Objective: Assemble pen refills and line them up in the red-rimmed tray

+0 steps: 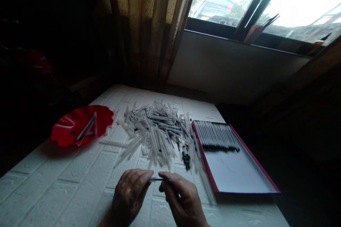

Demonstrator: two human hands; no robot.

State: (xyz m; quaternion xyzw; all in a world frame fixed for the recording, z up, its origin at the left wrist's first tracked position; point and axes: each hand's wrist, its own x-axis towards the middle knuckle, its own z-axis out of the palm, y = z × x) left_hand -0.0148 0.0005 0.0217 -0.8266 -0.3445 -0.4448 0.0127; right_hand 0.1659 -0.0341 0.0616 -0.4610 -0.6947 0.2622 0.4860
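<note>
Near the table's front edge, my left hand point(130, 193) and my right hand point(182, 197) face each other with fingers pinched. Between them lies a thin pen point(156, 179), held level, with a dark stretch showing in the gap. My left fingertips grip one end and my right thumb and fingers close on the other; the fingers partly hide it. Just beyond my hands spreads a pile of clear pen barrels point(160, 142) mixed with dark refills point(166, 118). Several small black pen caps point(185, 158) lie at the pile's right side.
To the right, a pink-edged box point(239, 181) holds a row of pens point(217, 135) with black ends. A red wavy-rimmed bowl point(62, 138) at left contains a few pen pieces point(89, 127). The white brick-patterned table point(85, 173) meets a wall, curtain and window behind.
</note>
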